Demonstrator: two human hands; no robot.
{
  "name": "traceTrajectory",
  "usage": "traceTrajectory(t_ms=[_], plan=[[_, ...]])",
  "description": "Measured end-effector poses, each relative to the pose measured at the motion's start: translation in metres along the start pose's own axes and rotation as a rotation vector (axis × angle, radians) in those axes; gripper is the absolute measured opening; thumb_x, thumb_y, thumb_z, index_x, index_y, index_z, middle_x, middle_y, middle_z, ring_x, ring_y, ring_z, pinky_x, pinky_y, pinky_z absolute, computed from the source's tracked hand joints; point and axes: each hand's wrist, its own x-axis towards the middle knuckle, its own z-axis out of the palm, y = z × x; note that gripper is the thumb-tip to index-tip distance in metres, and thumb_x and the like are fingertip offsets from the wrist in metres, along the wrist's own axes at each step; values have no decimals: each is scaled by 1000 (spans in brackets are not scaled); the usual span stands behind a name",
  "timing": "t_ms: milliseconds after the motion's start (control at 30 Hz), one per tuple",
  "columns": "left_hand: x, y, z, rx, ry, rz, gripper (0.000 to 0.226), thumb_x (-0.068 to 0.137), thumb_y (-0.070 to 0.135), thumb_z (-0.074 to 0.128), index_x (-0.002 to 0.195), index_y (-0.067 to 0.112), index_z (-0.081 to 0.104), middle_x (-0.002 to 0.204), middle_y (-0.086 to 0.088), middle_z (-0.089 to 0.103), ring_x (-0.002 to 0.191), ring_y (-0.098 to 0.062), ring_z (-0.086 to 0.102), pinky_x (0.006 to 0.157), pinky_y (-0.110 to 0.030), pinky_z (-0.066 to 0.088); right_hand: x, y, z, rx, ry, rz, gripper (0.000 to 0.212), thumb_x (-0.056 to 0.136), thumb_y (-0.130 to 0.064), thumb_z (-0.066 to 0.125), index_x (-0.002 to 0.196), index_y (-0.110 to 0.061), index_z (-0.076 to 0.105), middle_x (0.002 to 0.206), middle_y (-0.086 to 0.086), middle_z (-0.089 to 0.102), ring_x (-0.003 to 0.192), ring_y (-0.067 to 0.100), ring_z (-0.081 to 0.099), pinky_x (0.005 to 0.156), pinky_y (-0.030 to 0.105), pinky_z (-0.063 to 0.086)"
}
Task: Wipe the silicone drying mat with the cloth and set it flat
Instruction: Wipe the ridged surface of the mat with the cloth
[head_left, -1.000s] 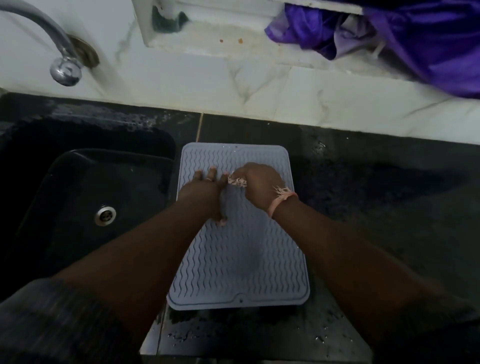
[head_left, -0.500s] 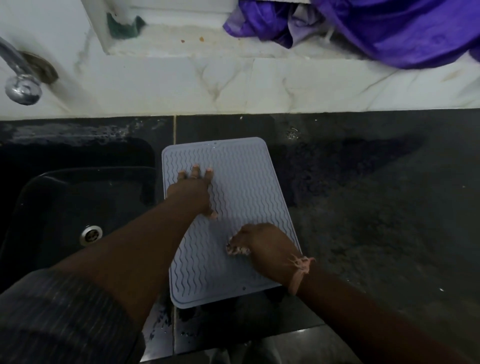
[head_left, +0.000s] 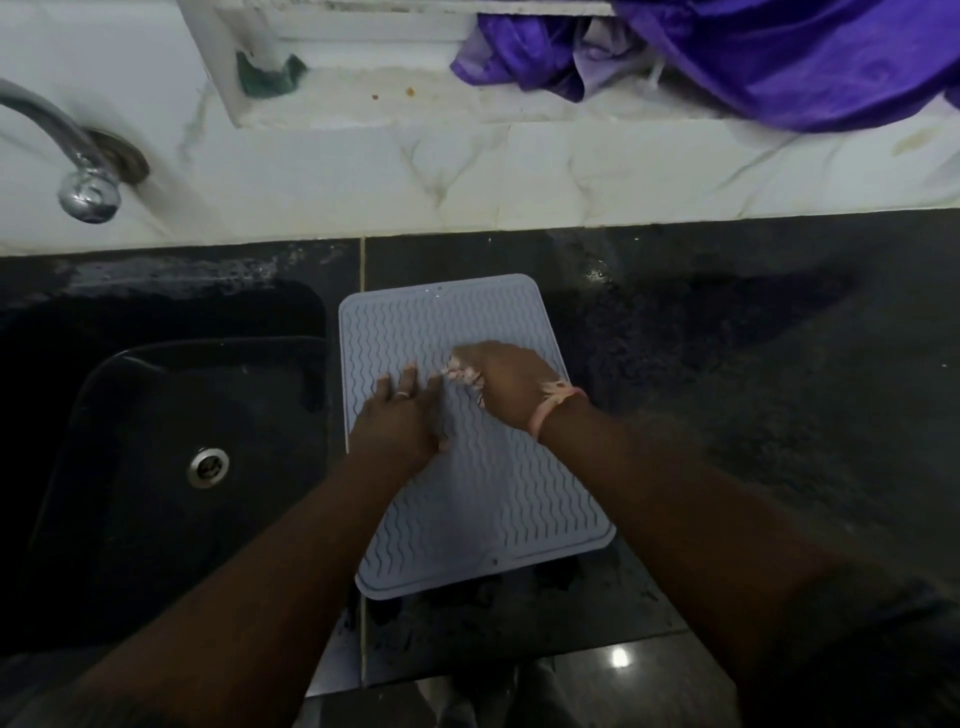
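Silicone mat (head_left: 483, 499) unmarked, left hand (head_left: 400, 421) pressing flat, right hand (head_left: 506, 384) gripping cloth (head_left: 462, 373)

No readable text, label or number anywhere.

This is a home kitchen; a dark sink (head_left: 156, 467) with a metal drain (head_left: 208, 467) is sunk into a black stone counter (head_left: 727, 389), and a chrome tap (head_left: 78, 171) curves over it from a white marble-look wall (head_left: 467, 176). A ridged drying mat (head_left: 467, 493) lies on the wet counter beside the sink; purple cloth (head_left: 779, 62) is heaped on the ledge above.
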Motion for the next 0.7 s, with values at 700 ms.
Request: traceTrajectory(t_ms=[700], plan=[[1, -3, 14, -62, 81, 11, 89, 98, 42, 62, 164, 31, 4, 172, -5, -9, 156, -36, -13, 127, -55, 6, -148, -14, 46, 145, -86, -265, 31, 93, -47, 59, 112, -29, 75, 116, -6, 70, 100, 15, 65, 90, 34, 52]])
